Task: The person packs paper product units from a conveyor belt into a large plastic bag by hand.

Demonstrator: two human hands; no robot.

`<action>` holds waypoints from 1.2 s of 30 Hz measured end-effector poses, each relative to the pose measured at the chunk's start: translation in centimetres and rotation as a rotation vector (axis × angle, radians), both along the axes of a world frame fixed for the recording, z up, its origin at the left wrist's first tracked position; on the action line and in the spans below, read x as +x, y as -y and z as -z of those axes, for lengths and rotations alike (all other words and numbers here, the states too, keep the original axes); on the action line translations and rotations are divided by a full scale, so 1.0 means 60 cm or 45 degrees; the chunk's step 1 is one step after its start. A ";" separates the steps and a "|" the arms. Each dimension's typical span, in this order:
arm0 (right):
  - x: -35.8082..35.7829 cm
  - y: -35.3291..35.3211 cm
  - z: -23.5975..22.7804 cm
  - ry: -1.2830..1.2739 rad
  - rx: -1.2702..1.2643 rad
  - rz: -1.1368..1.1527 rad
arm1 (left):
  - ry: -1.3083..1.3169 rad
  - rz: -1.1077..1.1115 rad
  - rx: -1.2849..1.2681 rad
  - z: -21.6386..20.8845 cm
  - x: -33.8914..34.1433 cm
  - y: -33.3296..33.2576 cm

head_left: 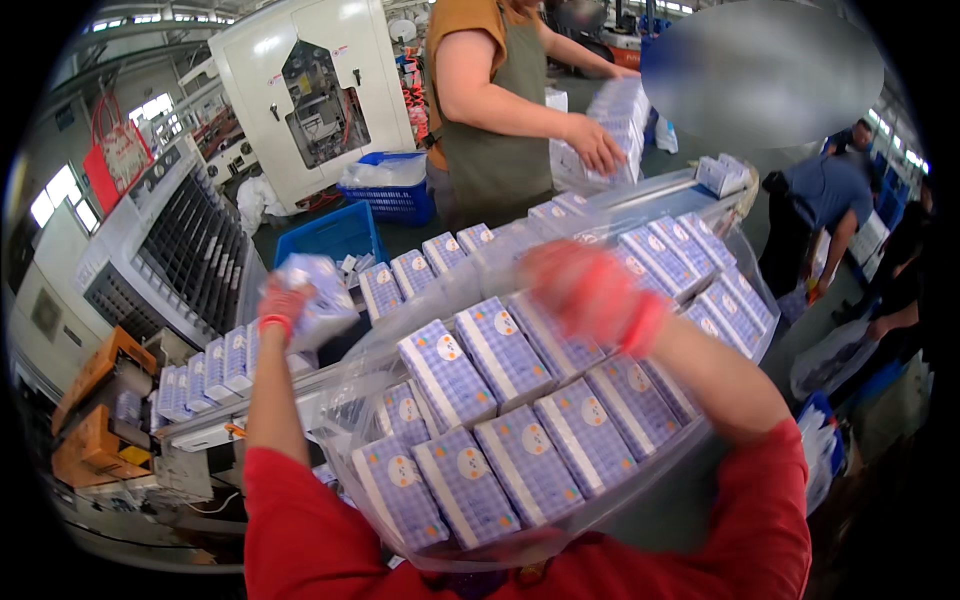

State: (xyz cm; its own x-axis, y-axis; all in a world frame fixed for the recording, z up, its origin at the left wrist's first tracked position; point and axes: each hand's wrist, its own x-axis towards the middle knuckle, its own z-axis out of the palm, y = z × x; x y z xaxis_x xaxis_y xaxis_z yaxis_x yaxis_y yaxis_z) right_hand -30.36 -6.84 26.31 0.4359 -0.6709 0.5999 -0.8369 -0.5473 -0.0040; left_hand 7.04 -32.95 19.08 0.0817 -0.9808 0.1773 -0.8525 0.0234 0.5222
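My left hand (pixel 284 303), in a red glove, grips a purple-and-white tissue pack (pixel 322 295) above the conveyor; the pack is slightly blurred. My right hand (pixel 590 295), also red-gloved, is smeared by motion over a large clear plastic bag (pixel 345 440), and its fingers cannot be made out. Inside that bag, purple checked tissue packs (pixel 532 455) stand in rows, with more packs (pixel 675 250) toward its far right end. Whether my right hand touches the bag or a pack is unclear.
Packs line the conveyor (pixel 225 425) from left to right beyond the bag. A co-worker in an apron (pixel 495 130) handles a block of packs (pixel 600 150) across it. Behind stand a blue crate (pixel 330 235), a blue basket (pixel 390 200) and a white machine (pixel 225 95). Others work at right.
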 end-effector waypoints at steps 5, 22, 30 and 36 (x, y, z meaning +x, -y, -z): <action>0.195 0.039 0.056 -0.598 -0.007 -0.563 | -0.984 0.823 -0.375 -0.289 -0.100 -0.268; 0.109 0.100 0.091 -0.484 0.830 -0.458 | 0.478 0.163 0.171 -0.164 -0.209 -0.383; 0.127 0.046 -0.038 0.377 0.626 -0.013 | 0.911 0.285 -0.089 -0.165 -0.265 -0.449; 0.275 0.099 -0.029 0.398 0.800 0.048 | -0.684 0.395 0.375 -0.097 -0.024 -0.277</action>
